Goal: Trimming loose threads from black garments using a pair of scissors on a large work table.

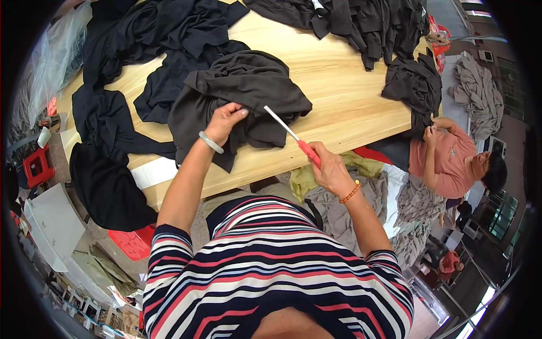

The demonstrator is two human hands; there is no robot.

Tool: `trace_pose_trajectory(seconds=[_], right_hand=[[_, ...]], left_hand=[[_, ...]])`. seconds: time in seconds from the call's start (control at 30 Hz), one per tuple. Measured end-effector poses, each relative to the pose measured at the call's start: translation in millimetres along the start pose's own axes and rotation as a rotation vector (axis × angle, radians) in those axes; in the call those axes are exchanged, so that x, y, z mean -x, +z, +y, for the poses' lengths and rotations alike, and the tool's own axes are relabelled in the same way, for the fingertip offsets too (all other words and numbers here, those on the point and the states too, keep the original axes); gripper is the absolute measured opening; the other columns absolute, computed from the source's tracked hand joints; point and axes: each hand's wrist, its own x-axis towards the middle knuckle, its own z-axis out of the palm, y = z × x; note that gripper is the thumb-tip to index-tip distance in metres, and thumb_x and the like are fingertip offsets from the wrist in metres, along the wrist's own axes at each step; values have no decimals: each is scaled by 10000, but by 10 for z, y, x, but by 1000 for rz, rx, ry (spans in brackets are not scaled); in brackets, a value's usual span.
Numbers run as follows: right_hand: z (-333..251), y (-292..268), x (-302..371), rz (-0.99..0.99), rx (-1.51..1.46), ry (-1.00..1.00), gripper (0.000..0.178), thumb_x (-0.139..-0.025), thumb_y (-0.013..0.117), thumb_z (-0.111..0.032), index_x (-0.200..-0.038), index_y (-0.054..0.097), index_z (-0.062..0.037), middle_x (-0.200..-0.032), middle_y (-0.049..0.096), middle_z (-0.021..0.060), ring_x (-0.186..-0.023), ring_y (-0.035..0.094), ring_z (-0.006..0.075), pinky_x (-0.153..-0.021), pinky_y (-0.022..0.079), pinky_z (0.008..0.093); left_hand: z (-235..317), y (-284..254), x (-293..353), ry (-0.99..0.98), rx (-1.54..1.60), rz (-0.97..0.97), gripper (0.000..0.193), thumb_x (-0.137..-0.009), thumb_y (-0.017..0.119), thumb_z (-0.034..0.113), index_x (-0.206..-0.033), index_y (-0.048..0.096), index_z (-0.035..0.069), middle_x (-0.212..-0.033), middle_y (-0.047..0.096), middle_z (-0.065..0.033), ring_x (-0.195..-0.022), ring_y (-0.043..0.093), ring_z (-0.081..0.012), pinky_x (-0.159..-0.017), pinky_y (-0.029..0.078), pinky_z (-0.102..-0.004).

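A dark grey knit garment [243,85] lies bunched on the light wooden table [339,90] in front of me. My left hand [227,120] is on its near side, thumb and fingers pinched together on the cloth. My right hand [332,169] is closed round the red handle of a slim tool with a long metal shaft [282,123]. Its tip points up and left, over the garment and a little right of my left fingers. Whether it is a screwdriver or closed snips, I cannot tell.
Black garments [164,34] cover the table's far left, and more dark grey ones [367,22] are heaped at the far right. At the right end, a person in a pink shirt [449,155] handles dark cloth. A red stool [131,242] stands below the left edge.
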Motion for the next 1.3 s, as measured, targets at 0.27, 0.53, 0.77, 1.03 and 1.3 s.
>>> trace_pose_trajectory(seconds=[0.27, 0.53, 0.77, 1.03, 1.3], right_hand=[[-368, -80, 85, -333, 204, -31, 263, -861, 578, -173, -1095, 495, -87, -727, 636, 194, -705, 627, 401, -645, 488, 477], [-516, -74, 44, -395, 204, -54, 303, -858, 589, -198, -1128, 508, -87, -706, 618, 208, -692, 613, 409, -630, 484, 472], [-519, -161, -13, -200, 96, -9, 293, -822, 595, -84, -1105, 515, -85, -914, 644, 168, -844, 626, 370, -702, 493, 450], [-422, -178, -185, -66, 78, -6, 270, -860, 578, -134, -1120, 513, -95, -873, 641, 173, -824, 623, 380, -718, 495, 450], [-496, -343, -405, -205, 252, 12, 312, -858, 604, -233, -1133, 512, -116, -746, 637, 197, -748, 636, 391, -683, 492, 469]], left_hand=[[186, -116, 1, -94, 284, 12, 134, -899, 633, 85, -1033, 630, 66, -985, 666, 9, -896, 622, -92, -822, 493, -245], [82, -164, 63, -110, 427, -79, 143, -905, 628, 97, -1046, 626, 75, -996, 664, 3, -916, 620, -98, -833, 493, -245], [45, -45, 284, 139, -671, 157, 280, -862, 686, 178, -1087, 623, 23, -882, 636, 5, -738, 531, -29, -663, 456, -207], [279, 129, -110, -32, 513, 335, 149, -888, 661, 149, -927, 549, 60, -882, 620, -57, -802, 676, -227, -667, 567, -301], [180, 171, -212, 60, 504, 197, 256, -923, 589, 76, -737, 414, 95, -833, 585, -73, -1039, 631, -363, -904, 532, -449]])
